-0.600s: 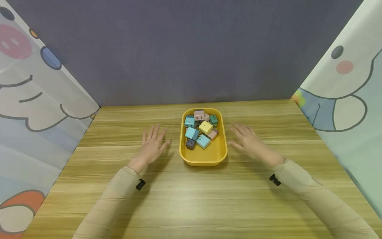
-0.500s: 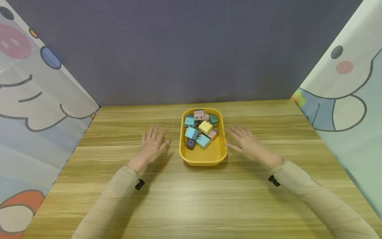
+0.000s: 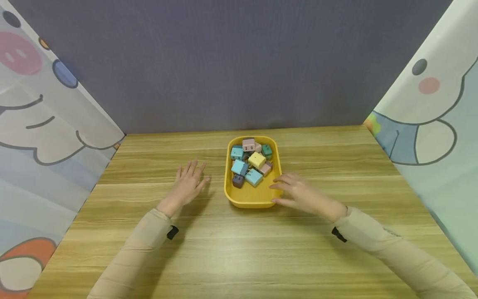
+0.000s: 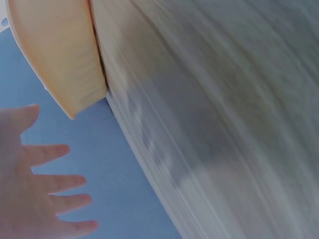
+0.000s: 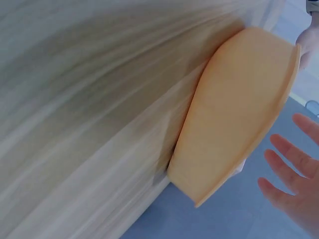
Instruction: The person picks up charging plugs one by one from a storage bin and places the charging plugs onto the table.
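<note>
A yellow tray (image 3: 257, 204) stands on the wooden table, its back part filled with several plug chargers. Among them are a yellow charger (image 3: 257, 160), light blue chargers (image 3: 254, 177), a dark purple one (image 3: 237, 180), a green one (image 3: 267, 150) and pink ones (image 3: 248, 145). My right hand (image 3: 300, 194) hovers at the tray's right rim, fingertips reaching over the bare front part, holding nothing. Left of the tray, my left hand (image 3: 184, 190) is spread above the table, apart from everything. In the right wrist view the fingers (image 5: 294, 162) are parted above the tray wall (image 5: 234, 99).
The wooden table (image 3: 239, 253) runs up to a grey-blue panel (image 3: 239, 66) behind the tray. Cartoon-printed cloths hang on the left (image 3: 56, 104) and right (image 3: 418, 95) sides. A black wrist-worn piece sits under each cuff.
My right hand has moved left and toward me, from beside the tray to over its right rim, its fingers bending slightly. The left hand has barely shifted. The chargers lie as before.
</note>
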Tool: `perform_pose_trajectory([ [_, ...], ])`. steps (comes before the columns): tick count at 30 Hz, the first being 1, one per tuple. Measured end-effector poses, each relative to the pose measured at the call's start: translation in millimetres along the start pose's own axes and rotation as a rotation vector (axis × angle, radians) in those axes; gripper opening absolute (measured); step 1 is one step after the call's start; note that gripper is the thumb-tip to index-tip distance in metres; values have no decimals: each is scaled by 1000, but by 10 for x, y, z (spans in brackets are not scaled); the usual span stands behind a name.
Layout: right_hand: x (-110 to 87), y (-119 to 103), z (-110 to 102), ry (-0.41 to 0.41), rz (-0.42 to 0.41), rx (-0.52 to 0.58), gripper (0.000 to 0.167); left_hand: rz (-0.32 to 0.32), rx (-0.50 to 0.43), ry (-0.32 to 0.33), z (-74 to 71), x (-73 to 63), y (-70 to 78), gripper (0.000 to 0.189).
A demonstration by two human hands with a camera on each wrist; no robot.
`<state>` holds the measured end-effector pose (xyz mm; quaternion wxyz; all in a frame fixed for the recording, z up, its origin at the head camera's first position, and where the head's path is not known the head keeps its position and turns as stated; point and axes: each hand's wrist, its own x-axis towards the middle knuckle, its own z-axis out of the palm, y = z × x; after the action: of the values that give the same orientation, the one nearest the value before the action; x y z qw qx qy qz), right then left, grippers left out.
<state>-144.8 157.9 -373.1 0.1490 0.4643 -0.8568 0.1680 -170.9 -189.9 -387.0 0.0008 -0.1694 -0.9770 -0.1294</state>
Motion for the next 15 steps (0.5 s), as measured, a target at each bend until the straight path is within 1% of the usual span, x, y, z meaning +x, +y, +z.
perform_pose_trajectory([
  [2, -1, -5, 35, 17, -24, -3, 37, 8, 2, 11, -9, -1, -2, 55],
  [6, -2, -23, 85, 32, -58, -3, 33, 46, 27, 50, -23, 2, -17, 50],
  [9, -5, -44, 101, 9, -50, 5, 29, 74, 45, 75, -31, 0, -28, 47],
  [12, -7, -59, 114, -19, -48, -3, 25, 87, 46, 82, -43, -9, -26, 44],
  [15, -11, -69, 145, -4, -75, -29, 19, 102, 49, 90, -39, -9, -35, 40],
])
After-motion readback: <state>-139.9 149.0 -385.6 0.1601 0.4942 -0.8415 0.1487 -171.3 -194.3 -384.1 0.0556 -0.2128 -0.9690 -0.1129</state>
